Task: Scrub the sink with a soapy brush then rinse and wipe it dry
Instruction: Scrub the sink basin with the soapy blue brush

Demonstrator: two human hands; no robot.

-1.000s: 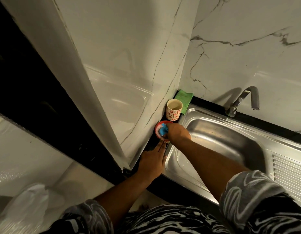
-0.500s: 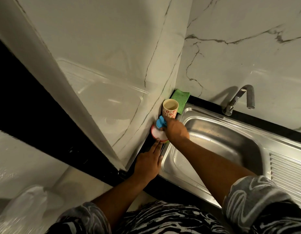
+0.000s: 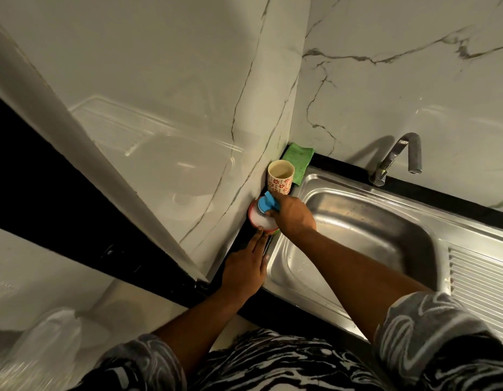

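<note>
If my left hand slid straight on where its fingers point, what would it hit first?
Probably the red dish under the blue brush; the fingertips of the left hand seem nearly at its rim.

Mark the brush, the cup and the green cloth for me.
brush (image 3: 266, 206): head view, on its blue handle.
cup (image 3: 279, 185): head view, on its patterned side.
green cloth (image 3: 299, 158): head view, on the middle of the cloth.

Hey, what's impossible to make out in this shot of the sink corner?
Head view only:
- What the red dish holds: covered by the brush and right hand.
- The sink drain: unseen, likely behind the right forearm.
- The drainboard: cut by the right edge.
- What the cup holds: too dim.
</note>
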